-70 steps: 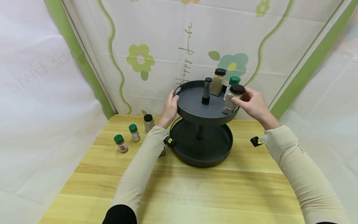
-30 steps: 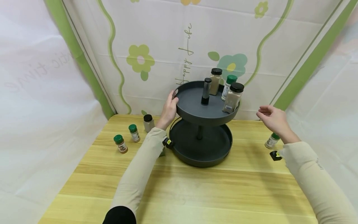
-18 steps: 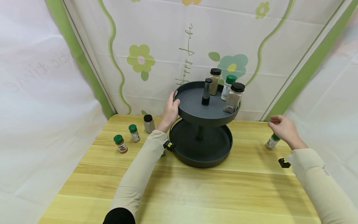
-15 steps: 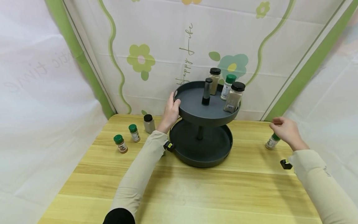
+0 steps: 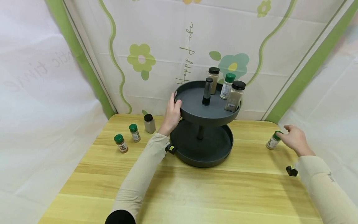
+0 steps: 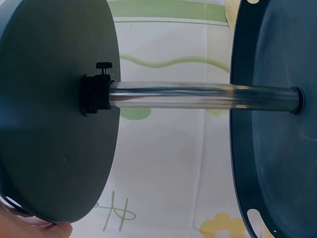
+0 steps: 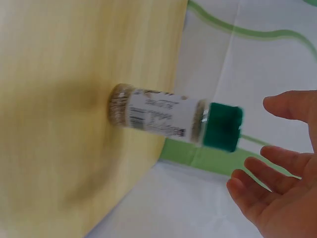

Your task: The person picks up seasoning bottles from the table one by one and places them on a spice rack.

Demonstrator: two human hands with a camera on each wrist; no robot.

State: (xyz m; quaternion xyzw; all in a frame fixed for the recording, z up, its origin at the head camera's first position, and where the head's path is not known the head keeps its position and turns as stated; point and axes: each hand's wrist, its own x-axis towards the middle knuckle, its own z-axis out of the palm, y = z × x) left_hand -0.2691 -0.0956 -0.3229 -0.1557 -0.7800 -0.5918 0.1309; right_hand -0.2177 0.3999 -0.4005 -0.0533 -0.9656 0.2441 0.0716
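Observation:
My left hand [image 5: 171,117] grips the left rim of a dark grey two-tier turntable's upper tray [image 5: 193,101]; in the left wrist view only its thumb side [image 6: 25,225] shows at that tray's edge. On the right, my right hand [image 5: 297,140] is beside the green cap of a spice jar [image 5: 272,141] standing on the table. The right wrist view shows thumb and fingers spread apart, with a gap between them and the cap of this spice jar [image 7: 163,114]. Upright on the upper tray are two black-capped jars [image 5: 233,99] and a green-capped jar [image 5: 226,90].
Two green-capped jars [image 5: 121,144] and a black-capped jar [image 5: 149,124] stand on the wooden table [image 5: 179,193] left of the turntable. Its lower tray [image 5: 201,149] sits under the upper one. A floral curtain [image 5: 167,37] hangs behind.
My right hand has let go of the front black-capped jar on the upper tray and moved right and down to the spice jar. My left hand has stayed at the rim.

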